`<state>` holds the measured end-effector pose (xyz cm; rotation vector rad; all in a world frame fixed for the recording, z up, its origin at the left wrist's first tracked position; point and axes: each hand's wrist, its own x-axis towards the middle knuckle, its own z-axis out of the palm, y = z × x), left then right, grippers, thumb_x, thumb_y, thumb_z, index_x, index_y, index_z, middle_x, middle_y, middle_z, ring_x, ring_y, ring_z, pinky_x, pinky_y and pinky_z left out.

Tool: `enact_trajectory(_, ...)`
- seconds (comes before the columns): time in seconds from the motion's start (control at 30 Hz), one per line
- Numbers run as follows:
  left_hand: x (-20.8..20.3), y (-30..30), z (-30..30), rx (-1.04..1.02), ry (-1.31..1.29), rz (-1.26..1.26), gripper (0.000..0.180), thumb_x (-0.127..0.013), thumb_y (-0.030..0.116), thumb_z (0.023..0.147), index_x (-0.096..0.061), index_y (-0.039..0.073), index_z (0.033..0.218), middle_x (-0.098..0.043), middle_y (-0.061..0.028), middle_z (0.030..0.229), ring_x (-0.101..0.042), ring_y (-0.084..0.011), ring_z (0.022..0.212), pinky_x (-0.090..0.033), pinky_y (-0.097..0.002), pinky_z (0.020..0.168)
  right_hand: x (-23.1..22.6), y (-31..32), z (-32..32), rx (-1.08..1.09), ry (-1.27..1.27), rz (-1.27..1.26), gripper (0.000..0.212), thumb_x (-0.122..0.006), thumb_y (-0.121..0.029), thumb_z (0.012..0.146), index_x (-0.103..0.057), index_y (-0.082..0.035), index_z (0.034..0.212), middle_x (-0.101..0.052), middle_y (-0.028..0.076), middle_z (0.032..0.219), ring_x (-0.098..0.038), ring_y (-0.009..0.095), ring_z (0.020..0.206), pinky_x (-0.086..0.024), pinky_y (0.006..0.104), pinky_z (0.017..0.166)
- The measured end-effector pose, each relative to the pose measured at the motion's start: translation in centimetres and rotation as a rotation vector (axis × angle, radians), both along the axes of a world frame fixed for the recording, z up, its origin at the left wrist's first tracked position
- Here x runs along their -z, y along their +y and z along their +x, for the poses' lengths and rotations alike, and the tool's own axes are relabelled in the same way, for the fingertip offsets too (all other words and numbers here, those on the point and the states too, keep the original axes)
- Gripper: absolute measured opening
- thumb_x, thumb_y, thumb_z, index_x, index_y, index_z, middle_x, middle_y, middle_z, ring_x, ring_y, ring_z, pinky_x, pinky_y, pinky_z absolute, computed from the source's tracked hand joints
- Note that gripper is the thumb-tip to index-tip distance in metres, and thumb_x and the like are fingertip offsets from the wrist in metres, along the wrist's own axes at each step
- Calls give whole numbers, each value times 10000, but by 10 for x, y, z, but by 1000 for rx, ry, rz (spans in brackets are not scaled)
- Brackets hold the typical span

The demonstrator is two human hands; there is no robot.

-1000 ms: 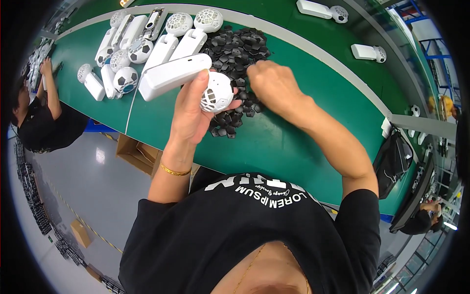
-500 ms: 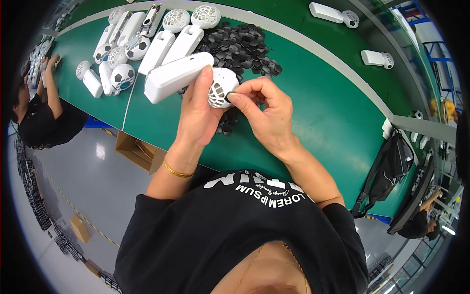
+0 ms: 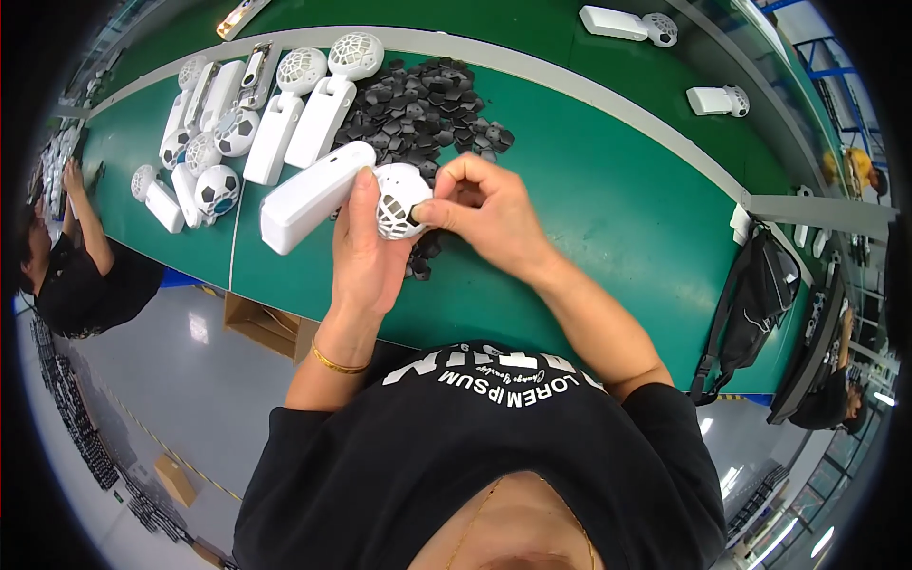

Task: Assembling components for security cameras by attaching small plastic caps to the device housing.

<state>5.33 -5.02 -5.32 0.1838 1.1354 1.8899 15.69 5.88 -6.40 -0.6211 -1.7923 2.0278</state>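
Observation:
My left hand (image 3: 366,252) grips a white hand-held fan (image 3: 318,195) by its round grille head (image 3: 397,199), above the green table (image 3: 589,199). My right hand (image 3: 484,214) pinches a small black piece against the right side of that grille. Just behind both hands lies a heap of black hexagonal pieces (image 3: 423,109). The fan's long white handle points left and away from me.
More white fans (image 3: 313,104), some with black patches like a football (image 3: 217,188), lie in a row at the far left. Another person (image 3: 81,275) works at the left table end. Two white fans (image 3: 622,24) sit across the table. A cardboard box (image 3: 266,323) stands underneath.
My right hand came back from the heap of black pieces to the fan's grille head. The fan has been drawn closer to me.

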Motion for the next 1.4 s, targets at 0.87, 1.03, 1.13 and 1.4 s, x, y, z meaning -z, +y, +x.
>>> enact_trajectory(0.87,-9,12,0,88,-18,13,451,-486,442,962,-518,21,1120,-628,-83,973,-652,-187,869,-567,-344,681,7,76,15,163,-346,1124,99,-618,-54,813,-614,20,880,-634,167,852,-631,330,758,-509,405,671)
enact_trajectory(1.03,-8,13,3,103,61,1,419,-485,420,967,-510,28,1113,-611,-68,954,-635,-149,850,-564,-332,680,-3,67,22,233,-344,1109,118,-645,-83,824,-633,11,895,-654,113,812,-633,243,708,-502,343,634)
enact_trajectory(1.13,-3,12,5,88,176,-23,446,-470,410,975,-482,22,1195,-602,-96,1048,-647,-212,920,-572,-365,671,-22,58,23,273,-180,577,115,-667,-111,843,-651,-5,883,-642,34,756,-597,126,654,-474,265,577)
enact_trajectory(1.4,5,14,16,-75,578,-25,269,-581,257,951,-583,7,1052,-573,-30,915,-504,-86,793,-430,-254,657,-33,8,15,142,138,-55,87,-680,-92,862,-627,-26,879,-628,4,763,-556,50,652,-440,184,567)
